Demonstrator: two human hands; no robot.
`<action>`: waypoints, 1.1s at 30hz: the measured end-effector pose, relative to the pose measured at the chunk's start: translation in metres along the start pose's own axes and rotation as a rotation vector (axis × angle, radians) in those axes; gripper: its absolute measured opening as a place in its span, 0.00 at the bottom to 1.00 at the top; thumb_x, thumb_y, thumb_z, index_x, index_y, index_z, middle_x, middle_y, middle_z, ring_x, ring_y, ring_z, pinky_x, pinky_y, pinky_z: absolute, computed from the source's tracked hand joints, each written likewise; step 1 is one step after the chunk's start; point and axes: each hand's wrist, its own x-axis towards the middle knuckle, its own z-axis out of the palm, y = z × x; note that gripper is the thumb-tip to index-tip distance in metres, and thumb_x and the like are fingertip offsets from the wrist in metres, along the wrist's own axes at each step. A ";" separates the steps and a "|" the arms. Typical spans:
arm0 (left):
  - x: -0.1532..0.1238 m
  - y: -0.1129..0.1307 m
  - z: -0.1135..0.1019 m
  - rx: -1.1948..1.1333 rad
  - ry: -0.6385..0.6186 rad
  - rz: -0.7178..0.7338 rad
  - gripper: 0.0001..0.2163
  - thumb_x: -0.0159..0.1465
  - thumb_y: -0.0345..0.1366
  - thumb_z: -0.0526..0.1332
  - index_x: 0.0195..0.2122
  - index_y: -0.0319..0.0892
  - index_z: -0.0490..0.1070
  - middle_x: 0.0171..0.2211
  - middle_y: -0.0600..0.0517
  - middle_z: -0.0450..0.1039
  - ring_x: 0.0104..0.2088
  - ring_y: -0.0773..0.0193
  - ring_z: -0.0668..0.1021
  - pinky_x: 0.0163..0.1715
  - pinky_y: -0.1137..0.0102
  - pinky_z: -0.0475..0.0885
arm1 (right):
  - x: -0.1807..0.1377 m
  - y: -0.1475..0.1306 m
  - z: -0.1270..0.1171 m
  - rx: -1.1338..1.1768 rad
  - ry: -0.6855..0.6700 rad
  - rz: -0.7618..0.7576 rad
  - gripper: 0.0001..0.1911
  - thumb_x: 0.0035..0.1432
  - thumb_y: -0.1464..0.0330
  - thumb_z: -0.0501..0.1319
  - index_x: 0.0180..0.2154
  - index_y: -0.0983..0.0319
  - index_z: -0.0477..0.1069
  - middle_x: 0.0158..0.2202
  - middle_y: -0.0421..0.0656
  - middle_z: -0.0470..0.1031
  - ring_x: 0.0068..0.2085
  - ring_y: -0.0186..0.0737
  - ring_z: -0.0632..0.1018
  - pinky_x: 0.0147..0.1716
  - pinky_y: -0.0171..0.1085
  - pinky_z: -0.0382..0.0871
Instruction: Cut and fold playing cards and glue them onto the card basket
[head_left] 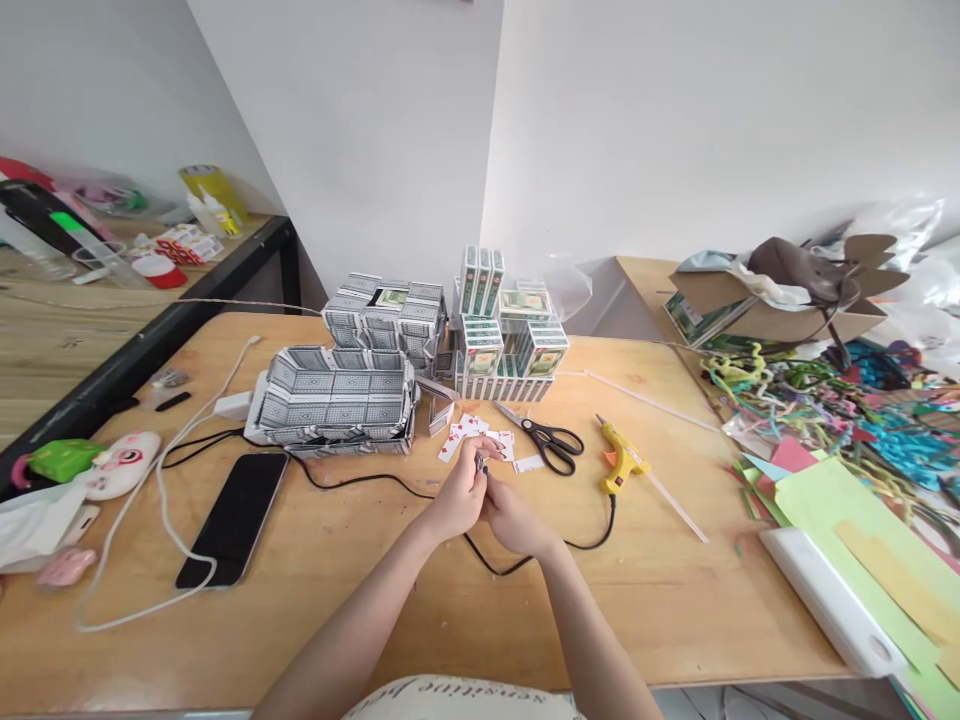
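Observation:
My left hand (457, 497) and my right hand (514, 515) meet at the middle of the table, fingers curled together. Something small and dark shows between them, too small and covered to name. Just beyond my fingers lie several loose playing cards (455, 436), some partly hidden by my hands. Black-handled scissors (553, 445) rest to their right, and a yellow hot glue gun (619, 455) lies farther right. A trough-shaped structure of folded playing cards (341, 395) stands to the left. Behind the cards, several playing-card boxes (480, 345) stand in a striped holder.
A second folded-card structure (386, 315) stands behind the trough. A black phone (234, 515) and a white cable (169, 500) lie at left. The glue gun's black cord (504, 572) runs under my wrists. Coloured paper (840, 500) and a cardboard box (795, 320) crowd the right side.

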 end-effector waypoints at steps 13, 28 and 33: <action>0.000 -0.007 -0.014 -0.089 0.137 -0.271 0.12 0.52 0.36 0.63 0.39 0.42 0.72 0.30 0.50 0.73 0.38 0.58 0.74 0.37 0.70 0.68 | 0.009 0.014 0.008 -0.029 0.093 -0.123 0.10 0.57 0.62 0.53 0.35 0.60 0.68 0.24 0.40 0.70 0.22 0.36 0.71 0.25 0.39 0.69; -0.006 -0.018 -0.023 0.370 0.156 -0.029 0.03 0.52 0.35 0.63 0.28 0.43 0.74 0.27 0.52 0.70 0.28 0.64 0.68 0.30 0.73 0.61 | 0.009 0.022 -0.017 -0.392 0.172 -0.175 0.18 0.47 0.76 0.56 0.40 0.59 0.74 0.43 0.48 0.72 0.34 0.41 0.74 0.36 0.42 0.69; -0.005 -0.031 -0.030 0.476 0.105 -0.025 0.01 0.50 0.32 0.64 0.25 0.43 0.73 0.21 0.54 0.67 0.23 0.65 0.66 0.26 0.73 0.58 | 0.015 0.017 -0.022 -0.321 0.276 -0.058 0.15 0.53 0.67 0.55 0.41 0.61 0.73 0.29 0.43 0.73 0.21 0.34 0.70 0.22 0.36 0.66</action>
